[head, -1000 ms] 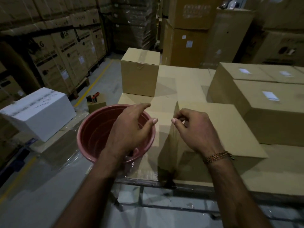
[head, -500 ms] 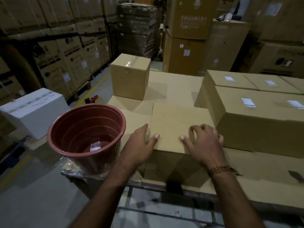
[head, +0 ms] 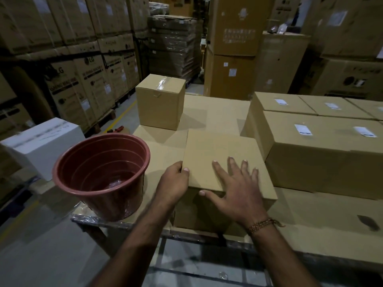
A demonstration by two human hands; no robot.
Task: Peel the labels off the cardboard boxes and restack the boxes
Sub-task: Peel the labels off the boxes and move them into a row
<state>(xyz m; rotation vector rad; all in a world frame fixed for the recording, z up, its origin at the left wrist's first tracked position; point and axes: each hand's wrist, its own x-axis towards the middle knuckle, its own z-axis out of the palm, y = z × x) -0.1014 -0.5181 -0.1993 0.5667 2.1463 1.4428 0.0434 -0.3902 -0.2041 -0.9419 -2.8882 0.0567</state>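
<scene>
The left hand (head: 174, 183) grips the box (head: 217, 150) edge (thumb on top); the right hand (head: 238, 187) lies flat atop, fingers (head: 233, 165) spread.

Plain matt cardboard box (head: 219, 158) up front, ribbed reddish plastic bucket (head: 101, 175) beside it, glossy clear tape (head: 163, 83) on the far box (head: 159, 102).

View: one wide-angle camera, worn on the person's head at the near edge of the flat cardboard-covered work surface (head: 217, 112).
Facing: forward and tilted down, toward the tall brown cartons (head: 234, 27) stacked far off.
Nearness: close; the forearms enter at the bottom edge, left hand (head: 173, 183) and right hand (head: 238, 189) on the plain brown cardboard box (head: 215, 150) in the lower middle.
Left side: round reddish-brown plastic bucket (head: 116, 204).
Right side: labelled brown cardboard boxes (head: 310, 154).
</scene>
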